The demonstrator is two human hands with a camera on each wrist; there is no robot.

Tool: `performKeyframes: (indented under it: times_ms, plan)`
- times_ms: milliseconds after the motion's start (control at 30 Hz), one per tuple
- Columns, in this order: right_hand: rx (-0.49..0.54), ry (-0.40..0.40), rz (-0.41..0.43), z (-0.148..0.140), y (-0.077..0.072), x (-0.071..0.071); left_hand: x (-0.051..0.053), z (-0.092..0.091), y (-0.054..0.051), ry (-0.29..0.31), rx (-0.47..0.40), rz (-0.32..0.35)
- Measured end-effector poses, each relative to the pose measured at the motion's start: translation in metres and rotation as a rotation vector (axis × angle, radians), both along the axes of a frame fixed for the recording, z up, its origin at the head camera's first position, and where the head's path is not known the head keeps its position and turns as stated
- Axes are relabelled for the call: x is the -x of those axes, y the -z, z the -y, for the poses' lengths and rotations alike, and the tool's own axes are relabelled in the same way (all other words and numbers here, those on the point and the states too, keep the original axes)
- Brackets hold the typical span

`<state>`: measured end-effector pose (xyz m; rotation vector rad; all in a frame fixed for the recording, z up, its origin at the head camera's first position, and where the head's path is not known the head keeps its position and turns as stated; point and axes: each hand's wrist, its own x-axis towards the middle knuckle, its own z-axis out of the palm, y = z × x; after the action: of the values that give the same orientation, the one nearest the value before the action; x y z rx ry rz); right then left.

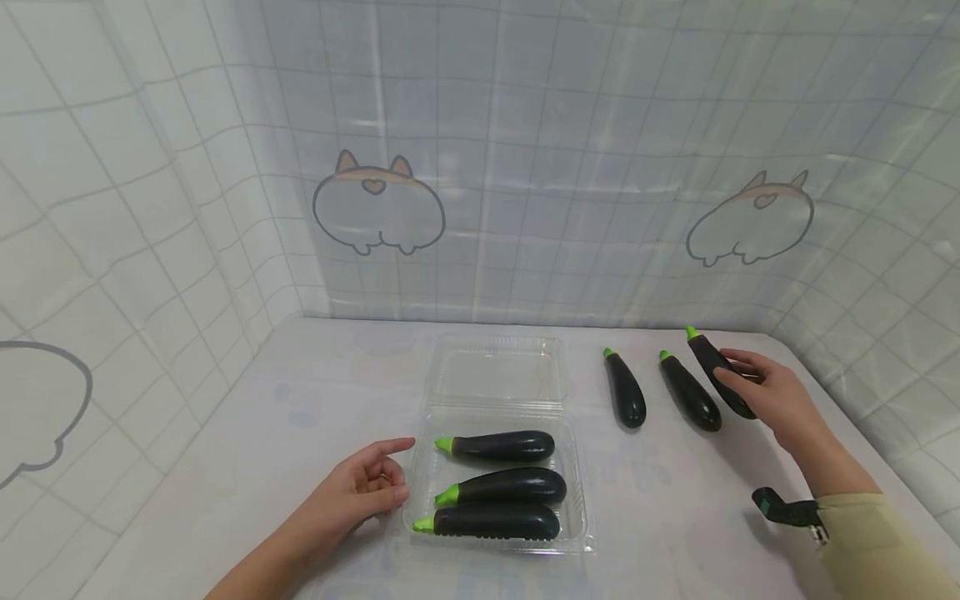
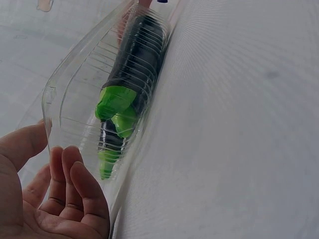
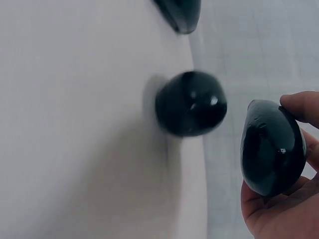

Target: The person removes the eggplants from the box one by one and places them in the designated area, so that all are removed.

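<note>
Three dark eggplants with green stem ends lie side by side in a clear plastic clamshell box (image 1: 577, 500), the middle eggplant (image 1: 517, 486) close to the front one. Its lid (image 1: 495, 375) is folded back flat. My left hand (image 1: 348, 487) is at the box's left edge, a fingertip touching the rim and the other fingers loosely bent; the left wrist view shows the box wall (image 2: 75, 99) beside them. On the right, my right hand (image 1: 772, 396) grips an eggplant (image 1: 708, 358) between thumb and fingers. That eggplant (image 3: 274, 149) shows its rounded end in the right wrist view.
Two loose eggplants lie on the table between the box and my right hand: one eggplant (image 1: 626, 392) nearer the box, another eggplant (image 1: 690, 392) beside the held one. Grid-patterned sheeting (image 1: 525, 167) rises behind the table and at both sides.
</note>
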<state>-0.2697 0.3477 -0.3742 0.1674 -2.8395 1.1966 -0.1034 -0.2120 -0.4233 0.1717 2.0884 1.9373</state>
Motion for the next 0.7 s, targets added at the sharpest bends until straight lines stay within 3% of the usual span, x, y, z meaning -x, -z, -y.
performKeyframes:
  times_ms: [700]
  plan:
    - [-0.058, 0.09, 0.142, -0.029, 0.021, 0.02, 0.001, 0.0, 0.001, -0.005, 0.004, 0.001]
